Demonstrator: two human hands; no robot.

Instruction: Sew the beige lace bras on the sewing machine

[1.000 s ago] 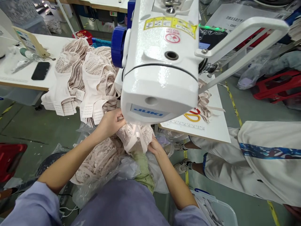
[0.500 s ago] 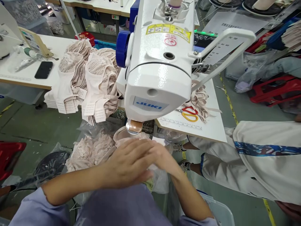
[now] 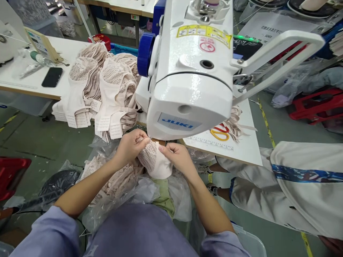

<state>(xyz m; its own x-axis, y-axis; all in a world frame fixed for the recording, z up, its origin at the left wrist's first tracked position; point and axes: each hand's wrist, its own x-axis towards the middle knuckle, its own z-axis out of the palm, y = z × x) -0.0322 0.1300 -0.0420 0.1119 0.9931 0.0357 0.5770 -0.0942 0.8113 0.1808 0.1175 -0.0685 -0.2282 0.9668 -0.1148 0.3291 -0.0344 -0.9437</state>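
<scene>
A person in a lavender top [image 3: 139, 232] holds a beige lace-and-plain cup piece [image 3: 160, 166] just below the head of a white JUKI sewing machine [image 3: 190, 107], on the side nearest the wearer; whether the fabric touches the machine cannot be told, since the head hides that spot. The left hand [image 3: 131, 146], below the machine's left edge, has thumb and fingers pinched closed on the lace side of the piece. The right hand [image 3: 178, 157], below the middle of the machine's head, grips the plain side near its upper edge, thumb laid on top and fingers bent in. Left of the machine, two stacks of beige bras [image 3: 115, 85] hang over a table edge, with a black phone [image 3: 52, 77] farther out on that side. Below the machine and to its left sits a heap of beige lace pieces [image 3: 120, 180] amid clear plastic. Right of the machine, scissors with red and yellow handles [image 3: 220, 135] lie beside a tangle of beige straps [image 3: 235, 123] on a white tabletop [image 3: 248, 150]. Farther right of the machine stands another person in pale clothing [image 3: 302, 200].
</scene>
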